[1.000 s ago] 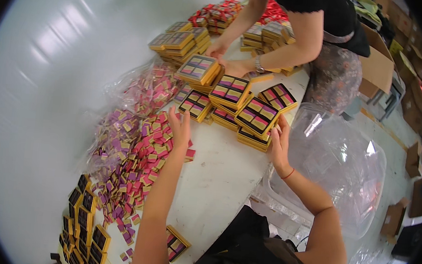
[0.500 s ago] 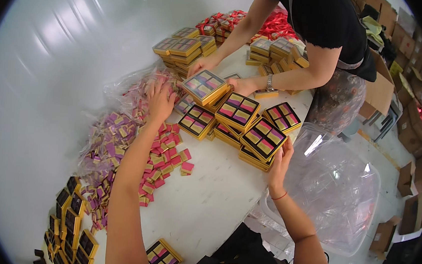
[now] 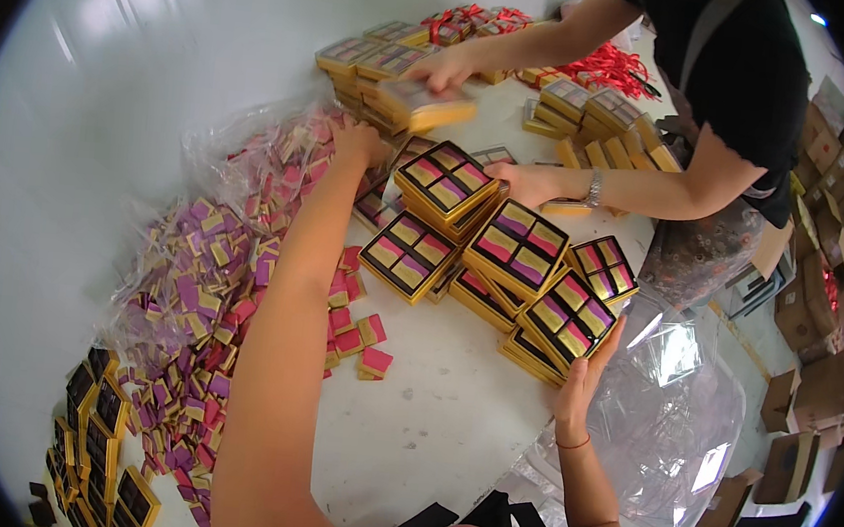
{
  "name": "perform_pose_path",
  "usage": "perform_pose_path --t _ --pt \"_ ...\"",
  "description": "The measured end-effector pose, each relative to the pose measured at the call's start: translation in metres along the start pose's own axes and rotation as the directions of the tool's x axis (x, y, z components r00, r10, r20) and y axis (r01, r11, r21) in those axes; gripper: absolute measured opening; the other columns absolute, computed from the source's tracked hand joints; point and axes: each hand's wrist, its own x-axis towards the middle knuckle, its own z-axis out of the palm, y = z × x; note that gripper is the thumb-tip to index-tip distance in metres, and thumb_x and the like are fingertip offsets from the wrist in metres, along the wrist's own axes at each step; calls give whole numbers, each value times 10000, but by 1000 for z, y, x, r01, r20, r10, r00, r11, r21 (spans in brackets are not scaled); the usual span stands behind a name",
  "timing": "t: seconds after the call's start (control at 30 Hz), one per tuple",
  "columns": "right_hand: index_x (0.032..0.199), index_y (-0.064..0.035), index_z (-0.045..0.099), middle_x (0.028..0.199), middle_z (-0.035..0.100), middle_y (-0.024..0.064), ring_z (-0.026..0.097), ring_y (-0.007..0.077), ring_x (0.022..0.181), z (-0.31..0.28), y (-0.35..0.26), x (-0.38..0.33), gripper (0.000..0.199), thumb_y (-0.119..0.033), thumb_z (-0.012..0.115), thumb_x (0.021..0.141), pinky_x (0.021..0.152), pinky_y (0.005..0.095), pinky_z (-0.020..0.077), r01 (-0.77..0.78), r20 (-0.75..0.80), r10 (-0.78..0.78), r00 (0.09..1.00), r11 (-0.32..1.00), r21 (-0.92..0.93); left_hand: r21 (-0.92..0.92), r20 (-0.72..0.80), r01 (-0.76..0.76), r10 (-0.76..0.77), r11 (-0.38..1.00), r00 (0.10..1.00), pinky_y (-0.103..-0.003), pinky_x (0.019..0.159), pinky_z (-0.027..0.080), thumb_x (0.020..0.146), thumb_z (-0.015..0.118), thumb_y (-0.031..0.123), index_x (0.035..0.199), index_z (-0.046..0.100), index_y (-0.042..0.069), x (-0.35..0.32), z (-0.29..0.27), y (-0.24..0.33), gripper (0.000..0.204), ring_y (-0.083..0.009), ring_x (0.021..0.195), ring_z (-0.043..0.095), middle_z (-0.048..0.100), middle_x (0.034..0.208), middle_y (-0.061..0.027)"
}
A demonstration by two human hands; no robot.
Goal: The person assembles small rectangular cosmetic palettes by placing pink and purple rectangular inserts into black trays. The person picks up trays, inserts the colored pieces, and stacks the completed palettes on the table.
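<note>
Boxes (image 3: 570, 320) sit piled on the table (image 3: 426, 450), probably light and stiff, so I'd grab the gold sides. Right hand's (image 3: 584, 386) fingers rest along one corner, thumb apart; left hand's (image 3: 358, 144), honestly can't tell.

The white desk (image 3: 415, 454) carries stacked boxes (image 3: 519, 242) against the right hand (image 3: 582, 386), wrapped pieces (image 3: 203, 305) left of the left hand (image 3: 357, 143), black boxes (image 3: 102, 451) farther left, pale-topped boxes (image 3: 387, 62) and red ribbons (image 3: 612, 69) beyond both hands.
</note>
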Motion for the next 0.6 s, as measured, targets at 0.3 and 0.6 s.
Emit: perform_pose_path --t 0.3,0.6 --pt "1565 -18 -18 1567 265 200 276 298 1439 -4 8 -2 1045 -615 534 908 1173 401 192 -39 -28 38 999 998 -44 -42 241 120 -106 992 965 -521 1135 260 762 632 579 1269 657 92 -19 -28 -32 704 -378 1389 370 552 1411 -132" --pt "1570 -42 -32 1563 282 211 296 301 1439 -9 9 3 937 -417 569 958 1165 386 229 -52 34 53 998 998 -38 -11 239 55 -50 998 970 -518 1091 351 780 592 632 1162 718 189 -58 -34 -69 598 -415 1323 445 591 1355 -139"
